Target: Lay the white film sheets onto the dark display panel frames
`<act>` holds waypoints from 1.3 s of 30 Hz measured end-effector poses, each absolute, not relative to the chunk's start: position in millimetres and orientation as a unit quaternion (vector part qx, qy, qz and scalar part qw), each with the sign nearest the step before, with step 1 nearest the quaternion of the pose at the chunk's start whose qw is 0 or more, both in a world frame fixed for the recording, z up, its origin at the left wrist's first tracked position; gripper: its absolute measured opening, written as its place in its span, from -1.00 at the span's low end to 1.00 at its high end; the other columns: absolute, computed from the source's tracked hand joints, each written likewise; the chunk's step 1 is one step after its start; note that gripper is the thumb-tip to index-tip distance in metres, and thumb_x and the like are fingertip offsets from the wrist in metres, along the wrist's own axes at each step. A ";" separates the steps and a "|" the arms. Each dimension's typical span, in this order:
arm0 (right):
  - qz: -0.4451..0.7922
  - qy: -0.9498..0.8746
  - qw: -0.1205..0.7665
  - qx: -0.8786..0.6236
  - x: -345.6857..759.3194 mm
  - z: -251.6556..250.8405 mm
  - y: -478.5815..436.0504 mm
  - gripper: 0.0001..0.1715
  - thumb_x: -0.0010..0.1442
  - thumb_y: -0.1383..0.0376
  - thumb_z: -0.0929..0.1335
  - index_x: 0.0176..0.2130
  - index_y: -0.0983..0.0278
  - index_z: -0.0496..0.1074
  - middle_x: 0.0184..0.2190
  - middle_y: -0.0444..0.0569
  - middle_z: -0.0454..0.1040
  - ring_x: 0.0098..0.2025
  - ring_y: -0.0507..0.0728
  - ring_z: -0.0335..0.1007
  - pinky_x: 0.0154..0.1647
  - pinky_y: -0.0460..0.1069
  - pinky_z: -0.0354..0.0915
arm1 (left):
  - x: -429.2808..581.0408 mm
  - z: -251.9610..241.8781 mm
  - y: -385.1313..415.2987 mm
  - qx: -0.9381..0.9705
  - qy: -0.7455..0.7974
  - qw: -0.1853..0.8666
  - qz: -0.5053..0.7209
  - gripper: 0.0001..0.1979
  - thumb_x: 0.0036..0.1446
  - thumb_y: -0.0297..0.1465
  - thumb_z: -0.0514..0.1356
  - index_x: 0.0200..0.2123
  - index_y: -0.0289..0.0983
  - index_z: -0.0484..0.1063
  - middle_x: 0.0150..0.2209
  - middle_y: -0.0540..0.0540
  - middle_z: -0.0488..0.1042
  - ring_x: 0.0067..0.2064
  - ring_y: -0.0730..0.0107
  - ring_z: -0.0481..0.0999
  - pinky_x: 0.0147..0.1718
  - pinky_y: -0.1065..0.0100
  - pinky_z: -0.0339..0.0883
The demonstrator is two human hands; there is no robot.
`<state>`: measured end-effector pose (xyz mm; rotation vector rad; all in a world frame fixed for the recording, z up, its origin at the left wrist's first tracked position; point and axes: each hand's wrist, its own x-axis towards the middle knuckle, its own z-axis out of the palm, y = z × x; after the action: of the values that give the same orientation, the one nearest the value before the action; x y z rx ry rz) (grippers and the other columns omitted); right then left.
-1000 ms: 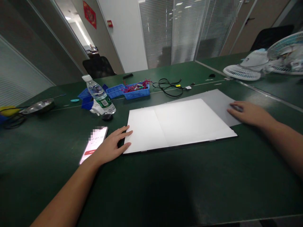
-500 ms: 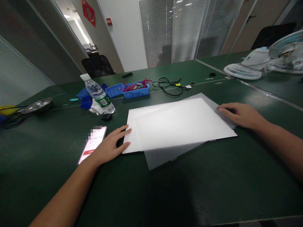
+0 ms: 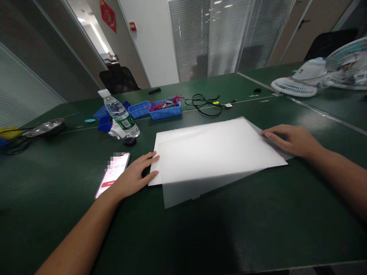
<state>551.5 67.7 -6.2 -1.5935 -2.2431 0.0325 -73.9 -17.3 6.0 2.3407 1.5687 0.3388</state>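
Note:
A bright white flat panel (image 3: pixel 155 168) with a thin dark edge lies on the table in front of me. Over it rests a translucent plastic sheet (image 3: pixel 183 191), turned slightly, its front left corner hanging past the panel's near edge. My left hand (image 3: pixel 134 176) is open, its spread fingertips touching the panel's left edge. At the right, my right hand (image 3: pixel 292 140) pinches the sheet's edge between thumb and fingers; the underside of that grip is hidden.
Beside my left forearm lies a lit phone (image 3: pixel 113 175). Behind it are a dark mouse-like object (image 3: pixel 129 141), a water bottle (image 3: pixel 122 116) and blue trays (image 3: pixel 166 114) with red wires. A coiled black cable (image 3: pixel 205 109) lies at the back; fan parts (image 3: pixel 304 78) stand far right.
The translucent sheet has slid left and a little toward me over the panel, turning slightly. My right hand has shifted slightly left with its edge; my left hand has stayed in place.

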 end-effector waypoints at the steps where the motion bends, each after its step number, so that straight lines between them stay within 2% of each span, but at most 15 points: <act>1: 0.025 -0.808 0.199 -0.554 551.4 -6.9 67.8 -0.28 0.43 -0.18 0.24 0.11 0.24 0.69 0.08 0.11 0.69 0.06 0.37 0.63 0.05 0.23 0.52 | -73.5 6.3 -17.3 0.815 0.547 0.151 0.117 -0.15 0.39 0.26 0.10 0.51 -0.11 0.34 0.58 -0.17 0.22 0.55 -0.14 0.26 0.53 -0.16 0.12; 4: 0.074 -0.830 0.193 -0.517 553.1 -11.3 70.3 -0.35 0.45 -0.12 0.27 0.21 0.18 0.65 0.27 0.07 0.59 0.25 0.38 0.55 0.30 0.30 0.44 | -72.8 6.9 -17.2 0.814 0.550 0.148 0.114 -0.14 0.39 0.28 0.08 0.50 -0.13 0.36 0.57 -0.18 0.23 0.55 -0.15 0.27 0.52 -0.17 0.14; 7: 0.097 -0.837 0.172 -0.510 556.0 -16.1 74.3 -0.38 0.46 -0.11 0.27 0.23 0.10 0.64 0.37 0.02 0.51 0.36 0.37 0.47 0.41 0.35 0.35 | -72.8 6.7 -17.1 0.815 0.549 0.147 0.114 -0.14 0.39 0.28 0.06 0.49 -0.13 0.37 0.56 -0.17 0.24 0.55 -0.15 0.27 0.52 -0.14 0.15; 14: 0.082 -0.834 0.151 -0.524 554.6 -17.1 77.7 -0.33 0.48 -0.13 0.25 0.27 0.12 0.63 0.39 0.06 0.47 0.37 0.39 0.43 0.42 0.40 0.32 | -71.9 8.2 -17.0 0.814 0.551 0.148 0.112 -0.14 0.40 0.29 0.05 0.49 -0.14 0.38 0.56 -0.18 0.24 0.55 -0.14 0.27 0.53 -0.12 0.14; 22: 0.038 -0.826 0.116 -0.550 554.0 -17.9 78.8 -0.18 0.50 -0.22 0.17 0.36 0.18 0.56 0.41 0.13 0.44 0.40 0.41 0.38 0.44 0.41 0.27 | -71.4 9.0 -17.5 0.807 0.559 0.158 0.110 -0.14 0.40 0.28 0.05 0.49 -0.15 0.38 0.57 -0.18 0.24 0.56 -0.15 0.25 0.53 -0.16 0.11; 28: -0.006 -0.810 0.088 -0.580 561.8 -27.7 84.0 -0.12 0.53 -0.23 0.10 0.42 0.21 0.49 0.40 0.18 0.43 0.39 0.43 0.37 0.41 0.41 0.31 | -72.3 6.3 -16.4 0.809 0.556 0.154 0.115 -0.14 0.41 0.28 0.04 0.47 -0.18 0.40 0.56 -0.20 0.25 0.55 -0.13 0.26 0.53 -0.14 0.13; 32: -0.016 -0.814 0.090 -0.574 563.0 -28.7 83.8 -0.15 0.52 -0.21 0.14 0.42 0.20 0.49 0.38 0.21 0.43 0.37 0.43 0.39 0.42 0.41 0.30 | -72.2 6.4 -16.3 0.810 0.555 0.150 0.118 -0.15 0.41 0.27 0.05 0.47 -0.16 0.40 0.55 -0.19 0.27 0.55 -0.13 0.27 0.53 -0.14 0.14; 39: 0.025 -0.831 0.139 -0.538 552.8 -20.4 76.9 -0.22 0.50 -0.19 0.18 0.30 0.19 0.60 0.29 0.21 0.49 0.31 0.42 0.43 0.41 0.40 0.32 | -73.4 6.7 -17.1 0.812 0.552 0.147 0.118 -0.18 0.42 0.25 0.05 0.48 -0.15 0.40 0.55 -0.19 0.27 0.54 -0.14 0.29 0.51 -0.17 0.17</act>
<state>552.8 76.9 -20.4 -1.5547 -2.4029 0.0733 -73.4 -17.1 6.7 2.3363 1.5886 0.3406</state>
